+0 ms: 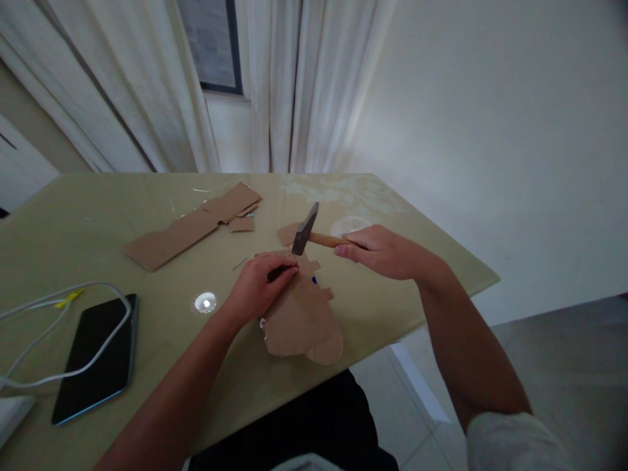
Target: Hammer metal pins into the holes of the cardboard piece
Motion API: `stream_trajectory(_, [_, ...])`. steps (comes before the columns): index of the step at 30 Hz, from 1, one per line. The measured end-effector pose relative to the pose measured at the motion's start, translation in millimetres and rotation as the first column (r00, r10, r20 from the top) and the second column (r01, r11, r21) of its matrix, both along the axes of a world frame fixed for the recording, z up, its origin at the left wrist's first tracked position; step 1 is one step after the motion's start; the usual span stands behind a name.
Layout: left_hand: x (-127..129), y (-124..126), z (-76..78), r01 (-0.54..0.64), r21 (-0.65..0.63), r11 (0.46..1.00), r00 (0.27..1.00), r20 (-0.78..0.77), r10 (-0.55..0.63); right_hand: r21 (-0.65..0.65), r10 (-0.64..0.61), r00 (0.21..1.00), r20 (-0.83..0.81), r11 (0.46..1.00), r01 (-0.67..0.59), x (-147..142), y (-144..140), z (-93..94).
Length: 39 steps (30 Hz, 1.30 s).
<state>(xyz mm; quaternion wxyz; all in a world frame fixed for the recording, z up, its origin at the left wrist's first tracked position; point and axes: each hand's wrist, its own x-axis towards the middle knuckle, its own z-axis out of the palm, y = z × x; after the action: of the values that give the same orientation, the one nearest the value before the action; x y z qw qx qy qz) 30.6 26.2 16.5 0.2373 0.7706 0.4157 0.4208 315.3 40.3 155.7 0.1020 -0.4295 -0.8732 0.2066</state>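
Progress: the cardboard piece point(300, 318) lay at the near edge of the table point(88, 216), with a row of small holes at its far end; the punching seemed partly done, but I cannot tell how many holes were left.
Right hand point(380, 250): clenched around the wooden handle of the hammer point(308, 230), whose head was raised just above the punch.
Left hand point(258, 284): curled around a small dark punch, pressing on the cardboard.
Other things: cardboard strip point(191, 226) toward the far edge; phone point(97, 356) with white cable point(59, 327) at the left.

head view, looking down, close tabletop point(73, 216)
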Motion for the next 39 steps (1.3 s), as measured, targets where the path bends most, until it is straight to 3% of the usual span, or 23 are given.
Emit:
stream_trajectory(5, [-0.2,-0.1,-0.3,-0.008,-0.003,1.0,1.0,0.008,0.008,-0.021,-0.007,0.999,-0.044,1.0,0.006,-0.6,-0.3,3.9])
stream_trajectory(10, [0.4,-1.2,3.0,0.014,-0.014,1.0,1.0,-0.012,-0.014,-0.048,0.009,0.998,0.067,0.999,-0.006,-3.3,0.9,-6.7])
stream_trajectory(17, [0.5,-0.9,-0.4,-0.002,-0.035,0.999,1.0,-0.008,0.002,-0.026,-0.019,1.0,-0.005,0.999,0.019,0.0,-2.6,5.5])
stream_trajectory(24, [0.7,-1.5,0.7,-0.005,-0.023,1.0,1.0,-0.024,0.005,-0.057,0.005,0.992,0.124,0.998,0.003,-6.7,-1.6,-8.4])
stream_trajectory(31, [1.8,-2.2,2.5,-0.009,-0.063,0.998,1.0,0.005,0.009,-0.056,-0.017,1.0,0.017,0.998,0.018,0.6,-1.8,-4.0])
stream_trajectory(39, [1.0,-2.8,0.5,-0.02,-0.061,0.998,1.0,0.0,0.02,-0.081,0.014,0.993,0.119,0.997,-0.004,-1.5,-3.3,-14.7])
